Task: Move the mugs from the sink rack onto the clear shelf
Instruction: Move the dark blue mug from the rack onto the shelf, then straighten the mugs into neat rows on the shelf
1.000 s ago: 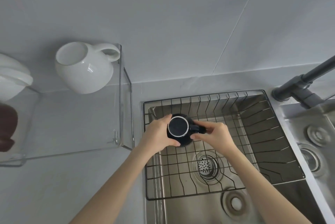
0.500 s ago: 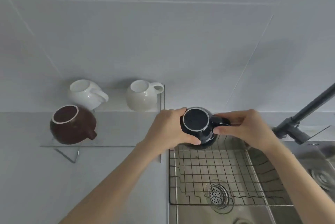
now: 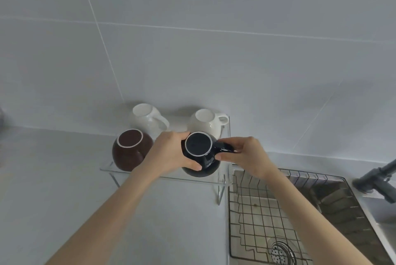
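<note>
as both hands steady it upside down, the black mug [image 3: 200, 154] meets the shelf's [image 3: 167, 177] front right corner; left hand [image 3: 171, 153] cups the body, right hand [image 3: 244, 155] pinches the handle. best released level, clear of the brown mug [image 3: 130, 150].

grey faucet [image 3: 377, 179], sink drain [image 3: 281, 253], tiled wall [image 3: 214, 50]

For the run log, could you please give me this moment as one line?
both hands hold black mug upside down | left hand body | right hand handle | over clear shelf | sink rack empty
</note>
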`<state>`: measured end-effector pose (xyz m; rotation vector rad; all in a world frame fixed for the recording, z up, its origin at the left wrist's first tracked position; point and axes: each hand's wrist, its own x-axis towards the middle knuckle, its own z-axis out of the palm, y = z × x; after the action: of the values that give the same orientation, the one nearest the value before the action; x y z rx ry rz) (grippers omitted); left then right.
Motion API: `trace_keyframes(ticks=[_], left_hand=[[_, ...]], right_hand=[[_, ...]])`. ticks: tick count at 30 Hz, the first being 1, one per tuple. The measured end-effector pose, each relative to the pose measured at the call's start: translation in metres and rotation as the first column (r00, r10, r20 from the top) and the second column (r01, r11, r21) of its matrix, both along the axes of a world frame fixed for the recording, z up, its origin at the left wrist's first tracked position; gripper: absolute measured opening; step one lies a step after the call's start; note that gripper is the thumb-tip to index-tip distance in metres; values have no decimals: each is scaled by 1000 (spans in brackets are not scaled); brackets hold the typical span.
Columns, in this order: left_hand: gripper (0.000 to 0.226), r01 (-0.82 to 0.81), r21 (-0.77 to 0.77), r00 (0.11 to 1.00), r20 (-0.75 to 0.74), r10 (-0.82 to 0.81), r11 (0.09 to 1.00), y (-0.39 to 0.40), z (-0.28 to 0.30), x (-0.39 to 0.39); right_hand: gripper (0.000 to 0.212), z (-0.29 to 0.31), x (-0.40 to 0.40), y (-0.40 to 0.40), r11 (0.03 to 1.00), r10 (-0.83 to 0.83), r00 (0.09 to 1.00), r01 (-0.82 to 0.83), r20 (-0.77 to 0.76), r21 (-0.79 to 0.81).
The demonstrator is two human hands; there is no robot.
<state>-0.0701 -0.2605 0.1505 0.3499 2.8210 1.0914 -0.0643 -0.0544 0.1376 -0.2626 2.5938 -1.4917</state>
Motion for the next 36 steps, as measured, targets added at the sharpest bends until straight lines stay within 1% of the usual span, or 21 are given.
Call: trace_keyframes(ticks=[4,10,14,19,25,27,29,30,31,32,33,34,35,36], left_hand=[[53,4,-21,1000,29,-3,1000,-5,-11,-6],[58,28,-66,998,50,-24,997,-4,-14,-13],[42,44,-84,998,59,-39,996,-2,-13,-15],[37,49,-68,996,79,-44,996,-1,-15,-15],[41,48,-56,993,106,-42,997,-1,-16,-16],[44,52,-48,991,126,-46,998,-1,-16,-15],[50,73,-56,983,172,-62,996,0,-12,-16],[50,77,-41,976,208,-67,996,-1,-9,-17],[45,66,7,967,246,-66,998,-2,-5,-18],[40,34,71,960,274,-53,997,-2,-2,-20],[40,-9,133,958,285,-29,991,0,1,-21],[46,-48,181,962,275,-4,982,2,2,-23],[51,-87,218,966,256,29,972,6,1,-26],[51,-126,261,967,249,60,957,10,-2,-29]], right_hand=[[28,-18,-6,-7,1000,7,1000,-8,21,21],[27,-29,-9,-5,997,-10,1000,10,-8,73],[27,-32,-10,-3,997,-8,1000,8,-5,80],[28,-34,-10,-2,997,0,1000,-1,13,74],[28,-36,-9,-2,998,11,1000,-11,7,61],[29,-37,-8,-2,996,36,999,-36,10,86],[37,-35,-10,2,992,68,996,-73,50,101],[42,-32,-13,5,993,66,996,-72,61,96],[44,-28,-18,9,994,41,998,-45,40,95],[41,-23,-25,12,996,-2,1000,3,-11,90],[38,-17,-33,15,996,-61,996,65,-61,67],[37,-13,-43,17,993,-114,990,116,-84,17],[37,-10,-54,18,989,-148,986,146,-73,-35],[40,-9,-65,17,985,-158,987,155,-40,-71]])
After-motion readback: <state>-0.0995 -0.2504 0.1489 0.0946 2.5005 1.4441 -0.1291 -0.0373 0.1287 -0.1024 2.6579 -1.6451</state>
